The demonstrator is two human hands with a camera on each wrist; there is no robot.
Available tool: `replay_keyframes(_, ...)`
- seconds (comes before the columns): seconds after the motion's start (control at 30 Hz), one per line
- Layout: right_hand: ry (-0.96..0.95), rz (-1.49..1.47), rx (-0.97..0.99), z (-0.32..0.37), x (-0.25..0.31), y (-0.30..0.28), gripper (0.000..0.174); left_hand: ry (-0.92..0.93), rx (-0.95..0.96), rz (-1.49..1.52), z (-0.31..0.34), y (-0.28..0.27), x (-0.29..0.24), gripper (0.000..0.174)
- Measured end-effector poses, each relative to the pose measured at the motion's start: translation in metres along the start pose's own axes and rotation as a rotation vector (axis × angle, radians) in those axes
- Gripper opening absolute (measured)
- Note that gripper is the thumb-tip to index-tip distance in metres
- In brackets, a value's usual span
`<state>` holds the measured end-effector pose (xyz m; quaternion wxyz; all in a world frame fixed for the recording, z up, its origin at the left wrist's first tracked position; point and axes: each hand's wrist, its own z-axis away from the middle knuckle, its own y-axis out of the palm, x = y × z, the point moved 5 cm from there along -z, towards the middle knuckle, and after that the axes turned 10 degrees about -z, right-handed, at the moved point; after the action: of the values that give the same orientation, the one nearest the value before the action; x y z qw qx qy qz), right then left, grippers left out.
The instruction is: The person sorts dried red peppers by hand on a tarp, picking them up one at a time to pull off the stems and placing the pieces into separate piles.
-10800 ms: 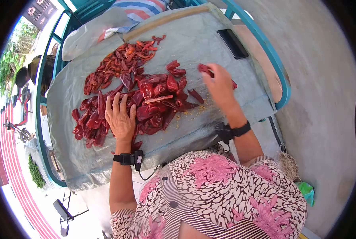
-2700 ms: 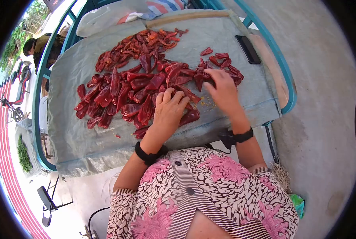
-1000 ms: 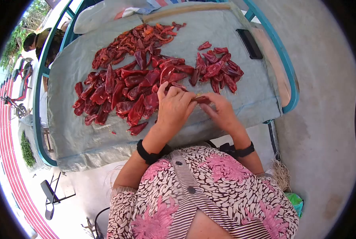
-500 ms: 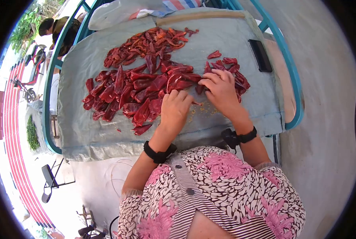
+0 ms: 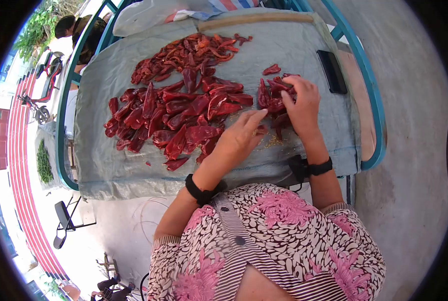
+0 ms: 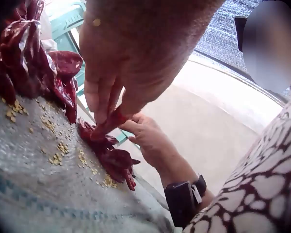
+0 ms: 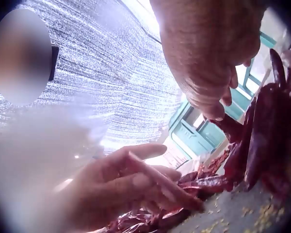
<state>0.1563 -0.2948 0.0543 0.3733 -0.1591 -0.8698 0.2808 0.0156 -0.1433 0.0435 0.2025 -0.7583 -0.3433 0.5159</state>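
My left hand [image 5: 240,136] pinches a dark red dried chili pepper [image 6: 110,124] between thumb and fingers; in the head view the hand mostly covers it. Over the small right-hand heap of dried chilies [image 5: 265,95] is my right hand [image 5: 306,103], its thumb and fingers spread apart. The right wrist view has its fingertips right at a chili [image 7: 229,127] on this heap. To the left lies a large heap of glossy red chilies [image 5: 151,118]. Behind it are thinner, orange-red shrivelled chilies [image 5: 169,60].
Loose yellow seeds [image 6: 60,150] lie on the grey-green woven sheet [image 5: 114,175]. A black phone [image 5: 331,71] rests at the sheet's right side. A teal metal rail [image 5: 367,100] borders the cart. Another person [image 5: 89,37] is beyond the left rail.
Over the last second my right hand left the left hand and moved up and right to the small heap. My left hand shifted slightly right. That heap has grown since the oldest frame.
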Motion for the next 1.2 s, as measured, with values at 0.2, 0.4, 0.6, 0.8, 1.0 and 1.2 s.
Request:
replay_keyframes(0.2, -0.152, -0.025, 0.246, 0.002, 0.029, 0.021, 0.036, 0.0, -0.016, -0.45, 0.002, -0.004, 0.022, 0.047)
replay_keyframes(0.4, -0.211, 0.051, 0.386, 0.019, 0.031, 0.082, 0.039, -0.101, 0.029, -0.74, 0.005, 0.003, 0.042, 0.038)
replay_keyframes(0.6, -0.219, 0.035, 0.378, 0.017, 0.024, 0.072, 0.035, -0.126, 0.036, -0.809, 0.003, 0.003, 0.041, 0.026)
replay_keyframes(0.8, -0.065, 0.072, 0.139, 0.0, 0.019, 0.021, 0.039, -0.106, 0.066, -0.787, 0.0, 0.002, 0.043, 0.028)
replay_keyframes(1.0, -0.073, -0.125, 0.314, 0.015, 0.039, 0.024, 0.047, -0.109, 0.099, -0.733, 0.002, 0.005, 0.046, 0.035)
replay_keyframes(1.2, -0.063, -0.419, 0.428, 0.027, 0.067, 0.041, 0.036, -0.034, -0.093, -0.36, 0.002, -0.013, 0.023, 0.043)
